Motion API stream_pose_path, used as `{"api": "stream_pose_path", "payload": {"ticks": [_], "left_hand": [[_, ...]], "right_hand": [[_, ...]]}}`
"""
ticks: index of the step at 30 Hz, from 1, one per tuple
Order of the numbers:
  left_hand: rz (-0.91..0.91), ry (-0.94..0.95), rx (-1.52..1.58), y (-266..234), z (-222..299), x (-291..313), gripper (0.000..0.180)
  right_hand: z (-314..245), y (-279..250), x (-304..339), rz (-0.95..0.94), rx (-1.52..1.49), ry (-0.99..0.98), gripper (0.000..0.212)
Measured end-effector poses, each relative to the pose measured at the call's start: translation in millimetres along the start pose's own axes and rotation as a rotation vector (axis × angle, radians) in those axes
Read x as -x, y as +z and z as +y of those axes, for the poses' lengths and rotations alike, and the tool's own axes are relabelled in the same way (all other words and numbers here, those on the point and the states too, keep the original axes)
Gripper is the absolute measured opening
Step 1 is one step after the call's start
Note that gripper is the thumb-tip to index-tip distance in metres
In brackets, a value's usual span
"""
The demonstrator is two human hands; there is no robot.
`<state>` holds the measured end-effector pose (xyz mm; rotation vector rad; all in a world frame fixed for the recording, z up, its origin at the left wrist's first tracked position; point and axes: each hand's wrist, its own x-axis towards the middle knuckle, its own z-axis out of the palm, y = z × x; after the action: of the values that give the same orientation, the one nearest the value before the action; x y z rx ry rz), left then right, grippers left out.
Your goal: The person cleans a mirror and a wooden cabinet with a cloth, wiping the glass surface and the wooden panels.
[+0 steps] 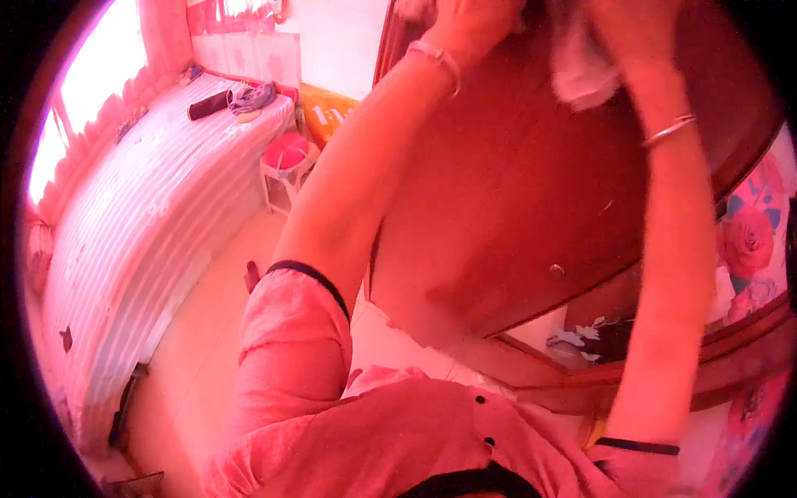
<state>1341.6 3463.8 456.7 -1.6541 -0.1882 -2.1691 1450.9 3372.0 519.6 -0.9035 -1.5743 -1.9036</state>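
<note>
Both my arms reach up across a dark reddish-brown wooden door panel. My right hand is closed on a pale cloth, which is pressed against or hangs just in front of the panel. Motion smears the cloth and the fingers. Near the panel's upper left edge is my left hand. The top of the picture cuts off its fingers, so their grip cannot be made out. A small round knob or lock shows low on the panel.
To the left stands a bed with a striped cover, a dark roll and bunched cloth on it. Beside it is a white stool with a pink seat. At right, a rose-patterned surface shows behind the wooden frame.
</note>
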Motion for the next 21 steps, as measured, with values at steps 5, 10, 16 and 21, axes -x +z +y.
{"api": "stream_pose_path", "payload": {"ticks": [5, 10, 16, 21], "left_hand": [[-0.134, -0.495, 0.294, -38.6, -14.1, 147.2, 0.03], [-0.465, -0.514, 0.186, -99.0, -0.6, 236.3, 0.034], [-0.324, 0.068, -0.158, -42.9, -59.5, 90.9, 0.039], [-0.009, 0.374, -0.244, 20.8, -91.5, -84.4, 0.048]], "right_hand": [[-113.9, 2.7, 83.0, -0.523, -0.005, -0.061, 0.04], [-124.3, -19.3, 109.7, -0.61, -0.256, -0.303, 0.033], [-31.6, 27.2, -4.0, -0.149, -0.534, -0.416, 0.021], [56.5, 37.3, -101.0, -0.208, 0.241, -0.364, 0.025]]}}
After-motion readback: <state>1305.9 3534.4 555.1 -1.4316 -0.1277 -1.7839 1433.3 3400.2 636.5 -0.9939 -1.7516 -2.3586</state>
